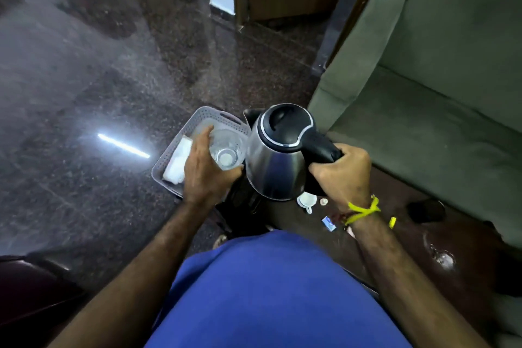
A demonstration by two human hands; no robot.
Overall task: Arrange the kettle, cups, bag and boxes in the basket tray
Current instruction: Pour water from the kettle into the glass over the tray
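Right hand (340,171): fingers curled fully round the black handle of the kettle (278,150), held aloft at frame centre, lid up, spout toward upper left. Left hand (207,167): wrapped round a clear glass (227,150), thumb on its near side, fingers on far side; glass sits just left of kettle, over the tray (207,116). Tray: grey, perforated, left of centre. Inside tray, at its left: white bag (178,162). Below kettle, lower right of centre: 1 white cup (306,200), 1 small blue box (328,224). Sofa (423,73): green, right side of frame. Yellow band (363,209) on right wrist.
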